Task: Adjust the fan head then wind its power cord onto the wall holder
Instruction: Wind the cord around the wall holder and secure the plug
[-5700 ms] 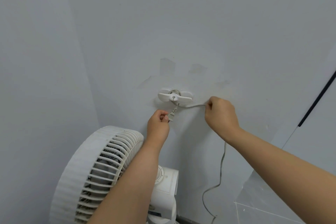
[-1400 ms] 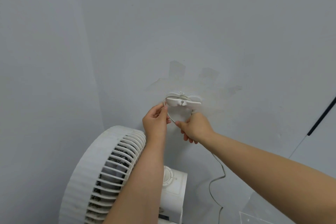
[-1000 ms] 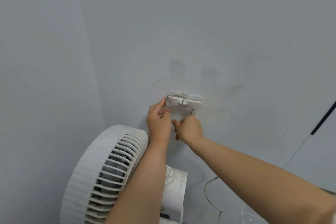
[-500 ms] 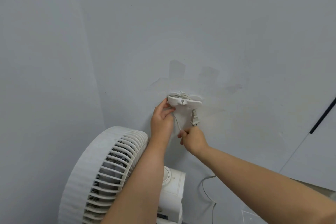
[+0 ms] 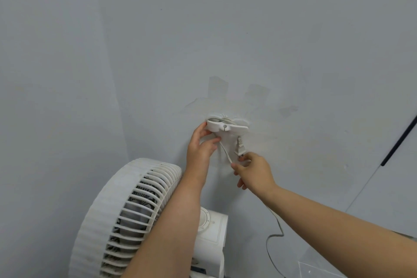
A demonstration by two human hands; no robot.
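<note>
The thin white power cord (image 5: pixel 226 152) rises from the right hand's (image 5: pixel 255 172) pinch to the white wall holder (image 5: pixel 226 127) and loops behind its wings. Its plug (image 5: pixel 240 146) dangles just above that pinch. The left hand (image 5: pixel 200 149) grips the holder's left wing. Below both grips stands the white fan head (image 5: pixel 126 216), near a scuffed pale grey wall (image 5: pixel 225 29).

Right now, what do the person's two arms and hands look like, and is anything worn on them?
The left arm and right arm are bare up to the frame edge: no sleeve shows. The left hand and right hand wear no glove, ring or watch that I can see.
</note>
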